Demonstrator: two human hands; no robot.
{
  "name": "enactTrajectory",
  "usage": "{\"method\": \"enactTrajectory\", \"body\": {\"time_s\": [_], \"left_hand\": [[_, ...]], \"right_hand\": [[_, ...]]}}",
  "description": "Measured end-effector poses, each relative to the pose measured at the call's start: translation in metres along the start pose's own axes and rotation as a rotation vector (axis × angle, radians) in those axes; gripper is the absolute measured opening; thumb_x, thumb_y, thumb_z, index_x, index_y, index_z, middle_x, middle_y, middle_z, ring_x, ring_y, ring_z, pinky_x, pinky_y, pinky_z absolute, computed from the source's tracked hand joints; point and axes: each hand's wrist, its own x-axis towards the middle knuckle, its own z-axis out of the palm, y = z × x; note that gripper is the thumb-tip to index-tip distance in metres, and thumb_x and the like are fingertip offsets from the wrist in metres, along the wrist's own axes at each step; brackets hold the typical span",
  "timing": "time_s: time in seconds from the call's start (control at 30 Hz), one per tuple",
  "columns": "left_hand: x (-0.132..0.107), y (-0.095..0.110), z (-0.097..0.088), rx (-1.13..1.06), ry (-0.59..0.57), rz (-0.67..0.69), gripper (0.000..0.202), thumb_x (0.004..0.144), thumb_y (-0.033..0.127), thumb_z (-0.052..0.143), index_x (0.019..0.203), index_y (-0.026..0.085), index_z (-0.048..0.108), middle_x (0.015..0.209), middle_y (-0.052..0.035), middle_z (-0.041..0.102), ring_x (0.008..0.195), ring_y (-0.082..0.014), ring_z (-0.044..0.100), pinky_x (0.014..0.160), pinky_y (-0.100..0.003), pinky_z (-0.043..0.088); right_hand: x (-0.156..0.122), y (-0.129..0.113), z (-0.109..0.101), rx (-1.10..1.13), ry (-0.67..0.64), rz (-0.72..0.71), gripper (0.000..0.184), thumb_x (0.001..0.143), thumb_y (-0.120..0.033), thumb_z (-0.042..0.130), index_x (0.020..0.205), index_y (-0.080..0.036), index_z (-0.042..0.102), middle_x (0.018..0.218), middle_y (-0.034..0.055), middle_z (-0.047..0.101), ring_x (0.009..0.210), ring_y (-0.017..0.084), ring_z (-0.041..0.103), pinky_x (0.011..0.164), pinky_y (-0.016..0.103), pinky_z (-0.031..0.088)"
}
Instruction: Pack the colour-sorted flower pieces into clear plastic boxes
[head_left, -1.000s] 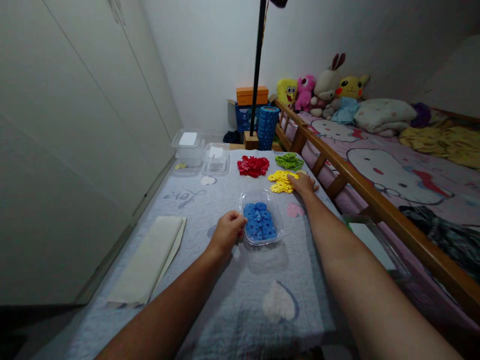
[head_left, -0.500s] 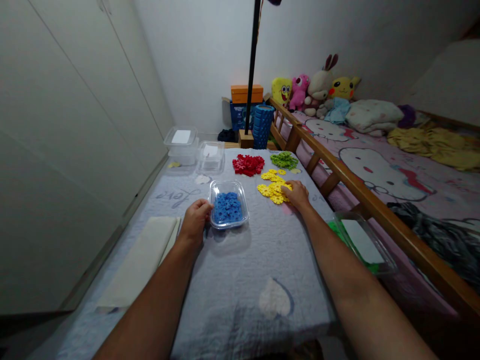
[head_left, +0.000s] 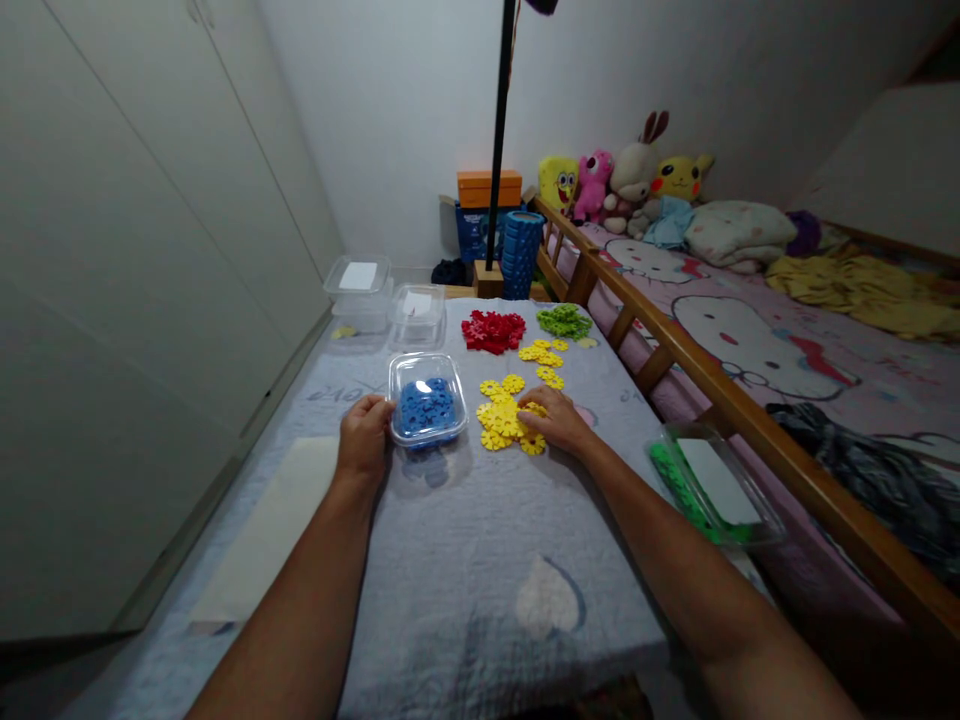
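Note:
My left hand point(head_left: 364, 437) grips the left edge of a clear plastic container point(head_left: 427, 364), its fingers closed on the rim. Inside lie blue flower-shaped plastic discs point(head_left: 426, 405). The container appears slightly raised over the cloth. My right hand point(head_left: 556, 420) rests over a pile of yellow flower-shaped discs point(head_left: 499, 418), its fingers apart and touching the pieces at the pile's right side. A few more yellow discs point(head_left: 541, 352) lie loose farther back. Behind them are a heap of red pieces point(head_left: 493, 331) and a heap of light green pieces point(head_left: 564, 321).
Stacked clear containers point(head_left: 358, 300) and another clear container point(head_left: 418, 312) stand at the back left. A folded pale sheet point(head_left: 266, 540) lies front left. At the right edge is a container of green pieces point(head_left: 712, 490), beside the wooden bed rail point(head_left: 675, 340).
My left hand and the container of blue discs have moved left. My right hand has drawn most of the yellow discs left and nearer, leaving a few behind.

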Motion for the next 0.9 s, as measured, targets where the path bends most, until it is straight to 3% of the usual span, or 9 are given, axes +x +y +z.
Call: {"method": "enactTrajectory", "body": {"time_s": [0.13, 0.27, 0.4, 0.47, 0.67, 0.9], "left_hand": [[0.0, 0.0, -0.002, -0.015, 0.016, 0.009, 0.022, 0.062, 0.033, 0.071, 0.067, 0.02, 0.055, 0.054, 0.0066, 0.047, 0.049, -0.0089, 0.04, 0.048, -0.023, 0.033], [-0.001, 0.002, -0.001, -0.04, 0.001, -0.001, 0.023, 0.062, 0.033, 0.071, 0.065, 0.02, 0.053, 0.054, 0.0066, 0.047, 0.049, -0.0085, 0.04, 0.048, -0.022, 0.033], [-0.002, 0.004, 0.0, -0.051, -0.007, -0.012, 0.023, 0.061, 0.033, 0.071, 0.066, 0.02, 0.053, 0.052, 0.0072, 0.046, 0.047, -0.008, 0.039, 0.047, -0.022, 0.032], [-0.002, 0.004, -0.001, -0.055, -0.018, -0.021, 0.023, 0.062, 0.032, 0.071, 0.066, 0.02, 0.053, 0.052, 0.0076, 0.046, 0.046, -0.008, 0.039, 0.046, -0.022, 0.032], [0.0, 0.001, -0.003, -0.051, -0.021, -0.02, 0.024, 0.061, 0.033, 0.072, 0.065, 0.02, 0.053, 0.05, 0.0077, 0.046, 0.045, -0.0077, 0.039, 0.045, -0.022, 0.031], [0.0, 0.002, -0.001, -0.055, -0.021, -0.02, 0.022, 0.061, 0.033, 0.071, 0.066, 0.02, 0.054, 0.05, 0.0077, 0.047, 0.045, -0.0081, 0.039, 0.045, -0.022, 0.031]], "right_hand": [[0.027, 0.004, -0.012, 0.063, 0.118, 0.004, 0.023, 0.094, -0.033, 0.059, 0.099, -0.019, 0.076, 0.113, 0.0078, 0.073, 0.112, 0.022, 0.065, 0.104, 0.036, 0.046], [0.072, 0.018, -0.022, -0.113, 0.284, 0.239, 0.03, 0.094, -0.033, 0.06, 0.114, -0.017, 0.074, 0.128, 0.0131, 0.069, 0.125, 0.026, 0.059, 0.11, 0.04, 0.044], [0.103, 0.028, -0.021, -0.266, 0.187, 0.323, 0.051, 0.096, -0.044, 0.06, 0.139, -0.018, 0.064, 0.15, 0.0137, 0.056, 0.137, 0.03, 0.048, 0.113, 0.042, 0.039], [0.111, 0.032, -0.017, -0.303, 0.132, 0.333, 0.055, 0.098, -0.05, 0.056, 0.142, -0.019, 0.061, 0.152, 0.0142, 0.053, 0.139, 0.031, 0.046, 0.114, 0.044, 0.037], [0.113, 0.038, -0.005, -0.397, 0.062, 0.37, 0.058, 0.097, -0.055, 0.053, 0.146, -0.024, 0.059, 0.154, 0.0131, 0.053, 0.143, 0.036, 0.042, 0.116, 0.051, 0.035], [0.079, 0.033, -0.003, -0.344, -0.014, 0.209, 0.051, 0.097, -0.05, 0.056, 0.142, -0.027, 0.063, 0.149, 0.0109, 0.058, 0.137, 0.033, 0.05, 0.114, 0.048, 0.038]]}}
